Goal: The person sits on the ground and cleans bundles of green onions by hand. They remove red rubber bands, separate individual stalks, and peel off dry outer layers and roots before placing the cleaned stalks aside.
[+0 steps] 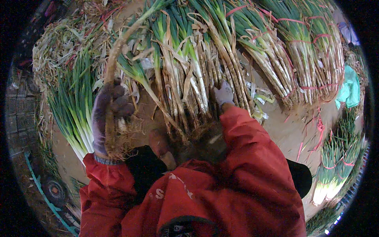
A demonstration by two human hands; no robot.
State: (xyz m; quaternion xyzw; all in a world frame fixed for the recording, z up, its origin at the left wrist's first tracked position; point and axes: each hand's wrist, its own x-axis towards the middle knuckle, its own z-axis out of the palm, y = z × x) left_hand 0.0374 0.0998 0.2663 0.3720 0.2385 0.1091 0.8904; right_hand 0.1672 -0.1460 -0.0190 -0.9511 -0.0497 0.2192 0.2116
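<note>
My gloved left hand [111,106] is closed around an unpeeled Welsh onion [116,50]. Its dry brown stalk slants up and away, and its roots hang by my wrist. In front of me lies a loose heap of untrimmed Welsh onions [177,77], green tops pointing away and dirty roots towards me. Among those stalks, my gloved right hand [224,93] reaches in at the heap's right part; whether its fingers grip a stalk is not clear. A single onion [157,99] lies slanted across the heap's left side.
Clean Welsh onions [78,109] lie beyond my left hand, beside a mound of stripped leaves [65,50]. Bundles tied with pink twine [311,56] stand at the right, near a green plastic bag [349,87]. Lower right are tied clean bundles [334,171]. A wheel [56,189] shows lower left.
</note>
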